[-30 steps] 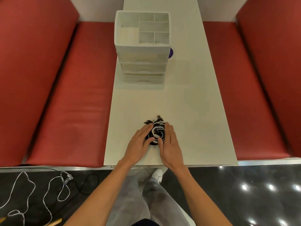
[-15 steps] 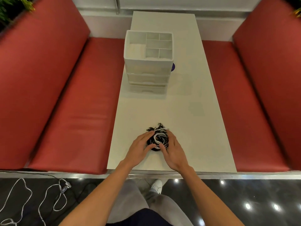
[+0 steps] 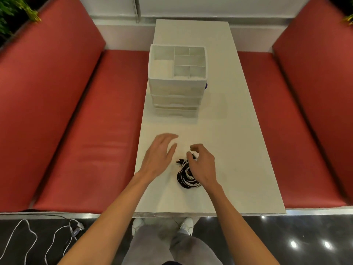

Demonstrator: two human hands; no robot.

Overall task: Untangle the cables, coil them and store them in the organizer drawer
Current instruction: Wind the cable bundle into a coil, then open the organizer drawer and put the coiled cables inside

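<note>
Head view, items as seen.

1. Cables (image 3: 186,177): one black and white tangle, lying on the table (image 3: 233,150) near its front edge, plug ends at the far side of the pile.
2. My left hand (image 3: 159,154): fingers spread and straight, holding nothing, hovering just left of the cables and apart from them.
3. My right hand (image 3: 203,165): over the right part of the cables, fingers curled at the plug ends; I cannot tell if they pinch a plug.
4. Organizer (image 3: 176,88): white, upright, further back on the table, well apart from the cables; open compartments on top, drawer fronts stacked below.
5. Red benches (image 3: 86,131): one on each side of the table.
6. White cord (image 3: 28,233): loose on the dark floor at lower left.
7. My white shoes (image 3: 186,224): under the front edge.
</note>
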